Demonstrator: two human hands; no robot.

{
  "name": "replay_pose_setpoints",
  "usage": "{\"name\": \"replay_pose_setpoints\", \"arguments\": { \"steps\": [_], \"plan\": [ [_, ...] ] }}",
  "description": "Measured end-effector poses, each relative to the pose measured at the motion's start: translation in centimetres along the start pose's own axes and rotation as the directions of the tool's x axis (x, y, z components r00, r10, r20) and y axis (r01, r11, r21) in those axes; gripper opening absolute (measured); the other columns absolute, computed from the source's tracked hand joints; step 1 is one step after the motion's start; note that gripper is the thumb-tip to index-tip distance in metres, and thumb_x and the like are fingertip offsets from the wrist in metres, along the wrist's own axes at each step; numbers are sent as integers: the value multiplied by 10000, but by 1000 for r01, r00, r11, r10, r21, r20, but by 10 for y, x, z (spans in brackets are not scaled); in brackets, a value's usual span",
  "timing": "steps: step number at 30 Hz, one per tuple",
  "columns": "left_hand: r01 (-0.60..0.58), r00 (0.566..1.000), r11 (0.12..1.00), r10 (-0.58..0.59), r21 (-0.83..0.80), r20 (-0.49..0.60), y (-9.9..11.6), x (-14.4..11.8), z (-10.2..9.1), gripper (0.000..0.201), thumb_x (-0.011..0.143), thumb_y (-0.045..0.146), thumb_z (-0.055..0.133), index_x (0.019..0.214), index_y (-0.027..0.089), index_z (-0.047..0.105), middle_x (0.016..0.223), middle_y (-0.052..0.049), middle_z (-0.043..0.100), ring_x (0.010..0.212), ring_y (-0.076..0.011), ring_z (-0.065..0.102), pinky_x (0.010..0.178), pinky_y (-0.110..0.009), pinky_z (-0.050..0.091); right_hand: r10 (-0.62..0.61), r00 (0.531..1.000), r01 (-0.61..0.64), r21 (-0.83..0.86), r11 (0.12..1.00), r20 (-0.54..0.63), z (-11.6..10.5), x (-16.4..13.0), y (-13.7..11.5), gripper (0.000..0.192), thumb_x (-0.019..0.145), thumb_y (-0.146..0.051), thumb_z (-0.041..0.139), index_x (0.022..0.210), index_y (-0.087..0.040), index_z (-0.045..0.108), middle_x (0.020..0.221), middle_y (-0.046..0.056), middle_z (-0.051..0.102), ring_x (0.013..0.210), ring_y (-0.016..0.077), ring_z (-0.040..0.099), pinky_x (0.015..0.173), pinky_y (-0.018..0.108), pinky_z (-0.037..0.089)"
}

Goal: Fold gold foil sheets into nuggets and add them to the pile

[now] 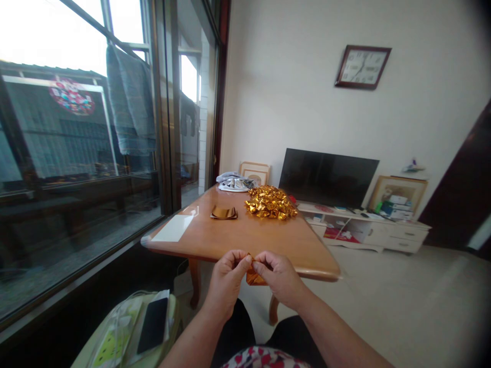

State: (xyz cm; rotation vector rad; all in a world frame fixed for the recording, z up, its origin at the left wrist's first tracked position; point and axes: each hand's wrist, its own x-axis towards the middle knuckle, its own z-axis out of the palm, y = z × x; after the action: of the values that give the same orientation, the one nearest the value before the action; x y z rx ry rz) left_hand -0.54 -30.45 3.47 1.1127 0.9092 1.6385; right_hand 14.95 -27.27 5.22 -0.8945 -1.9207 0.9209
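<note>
A shiny gold foil paper (pixel 254 277), partly folded, hangs between my two hands just in front of the table's near edge. My left hand (pixel 229 277) pinches its top corner between thumb and fingers. On the other side, my right hand (pixel 279 276) is closed on the same foil, with both thumbs nearly touching. Fingers cover much of the upper part of the paper. Farther back on the wooden table (pixel 215 240) lies a small stack of flat gold foil sheets (pixel 224 212). To its right rises a heap of folded gold foil pieces (pixel 270 203).
A white sheet (pixel 174 228) lies at the table's left. Bundled grey-white cloth or bags (pixel 235 182) sit at the far end. At lower left, a pale green stool (pixel 92 337) bears a dark phone (pixel 153 324). A television (pixel 328 176) stands on a white cabinet (pixel 404 240) behind.
</note>
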Motion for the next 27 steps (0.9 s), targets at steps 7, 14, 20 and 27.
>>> {"name": "replay_pose_setpoints", "arguments": {
  "steps": [7, 14, 20, 27],
  "plan": [
    [-49, 999, 991, 48, 122, 14, -6, 0, -1, 247, 881, 387, 634, 804, 155, 599, 756, -5, 571, 719, -127, 489, 656, -231, 402, 28, 999, -27, -27, 999, 40, -1, -2, -5, 224, 914, -350, 564, 789, -169, 607, 704, -26, 543, 657, 115, 477, 623, 245, 404],
    [-60, 998, 992, 59, 112, 18, -6, -1, 2, 253, 887, 373, 615, 753, 176, 532, 704, 28, 474, 671, -114, 414, 616, -218, 363, 42, 997, -40, -33, 999, 61, -3, -2, -8, 213, 885, -320, 572, 727, -176, 563, 668, -35, 513, 631, 111, 458, 593, 232, 386],
    [-11, 999, 995, 7, 97, 43, -11, 1, -1, 271, 870, 401, 645, 764, 163, 568, 704, 18, 523, 667, -116, 444, 617, -223, 369, 71, 996, -70, -21, 997, 49, -2, 0, -4, 216, 873, -320, 588, 718, -172, 560, 657, -28, 538, 615, 110, 479, 566, 223, 381],
    [-22, 994, 997, 14, -80, -104, -11, 8, -8, 287, 845, 404, 682, 743, 163, 564, 678, 28, 523, 635, -105, 458, 608, -222, 374, 106, 990, -108, 23, 994, 91, -7, 3, 0, 274, 897, -408, 582, 784, -162, 623, 690, 8, 628, 625, 123, 549, 576, 227, 419]
  ]
}}
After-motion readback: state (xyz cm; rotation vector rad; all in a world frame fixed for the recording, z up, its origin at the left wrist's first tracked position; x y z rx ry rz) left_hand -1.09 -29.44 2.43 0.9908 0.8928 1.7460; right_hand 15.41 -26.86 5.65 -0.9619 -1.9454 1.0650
